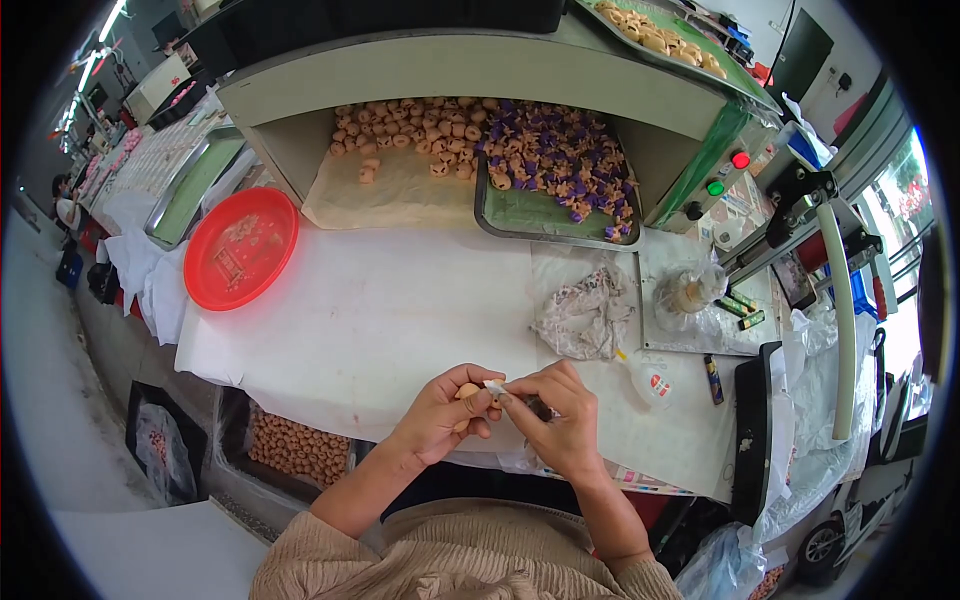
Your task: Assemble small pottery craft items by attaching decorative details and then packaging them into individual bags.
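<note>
Both hands meet over the near edge of the white-covered table. My left hand (437, 415) is closed around a small peach-coloured doll part (465, 394), partly hidden by the fingers. Thumb and forefinger of my right hand (562, 418) pinch near a small white scrap (493, 387) at the part, close to the left fingertips. Something dark shows under the right palm, too covered to name. Beyond, many round peach doll heads (400, 125) lie on brown paper in the cabinet opening. Beside them, a green-lined tray (505, 212) holds small peach-and-purple figure parts.
A red round plate (205, 285) stands at the left. To the right lie a crumpled plastic bag (585, 318), a small clear bottle (652, 385), a wrapped jar (690, 293) and a battery-like cylinder (713, 380). A lever press (800, 205) stands far right. A bin (300, 445) of peach pieces sits below left.
</note>
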The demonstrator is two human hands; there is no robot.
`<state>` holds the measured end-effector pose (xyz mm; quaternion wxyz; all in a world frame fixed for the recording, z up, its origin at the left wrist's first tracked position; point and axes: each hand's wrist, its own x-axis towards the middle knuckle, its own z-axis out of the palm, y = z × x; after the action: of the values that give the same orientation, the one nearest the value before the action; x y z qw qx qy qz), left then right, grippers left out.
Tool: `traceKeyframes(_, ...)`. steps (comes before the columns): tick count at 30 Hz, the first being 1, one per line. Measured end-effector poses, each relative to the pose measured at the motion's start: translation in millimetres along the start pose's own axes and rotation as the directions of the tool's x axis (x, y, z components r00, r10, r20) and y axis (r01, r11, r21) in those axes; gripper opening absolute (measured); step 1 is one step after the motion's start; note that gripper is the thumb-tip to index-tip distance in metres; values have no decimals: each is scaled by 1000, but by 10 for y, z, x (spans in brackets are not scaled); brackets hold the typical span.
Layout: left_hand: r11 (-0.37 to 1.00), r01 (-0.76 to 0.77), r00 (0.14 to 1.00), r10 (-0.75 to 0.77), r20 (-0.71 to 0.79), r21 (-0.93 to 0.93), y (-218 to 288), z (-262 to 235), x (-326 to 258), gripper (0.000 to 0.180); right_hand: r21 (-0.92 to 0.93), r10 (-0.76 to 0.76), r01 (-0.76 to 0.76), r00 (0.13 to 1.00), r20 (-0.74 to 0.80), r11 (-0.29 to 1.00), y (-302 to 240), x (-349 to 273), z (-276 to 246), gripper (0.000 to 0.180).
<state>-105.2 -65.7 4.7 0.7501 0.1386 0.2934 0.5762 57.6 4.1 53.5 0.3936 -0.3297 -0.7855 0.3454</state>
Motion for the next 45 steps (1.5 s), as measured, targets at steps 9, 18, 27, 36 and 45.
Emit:
traceKeyframes(9, 1000, -22, 1000, 22, -18, 15, -42, 10, 56, 22, -23, 13, -14, 998, -61, 1000, 62, 10, -95, 11)
traceKeyframes(18, 1000, -6, 1000, 6, 10, 10, -155, 85, 125, 19, -78, -14, 5, 994, -104, 997, 176, 7, -95, 12)
traceKeyframes(27, 1000, -18, 999, 19, 50, -22, -179, 77, 222, 19, -90, -37, 30, 997, -73, 995, 162, 15, -173, 15)
traceKeyframes(36, 999, 28, 998, -26, 56, -32, -173, 112, 221, 23, -107, -48, 40, 996, -75, 993, 174, -8, -186, 14)
traceKeyframes(45, 998, 57, 994, -53, 97, -38, -23, 45, 176, 31, -117, 52, -68, 989, -136, 991, 104, 25, -280, 10)
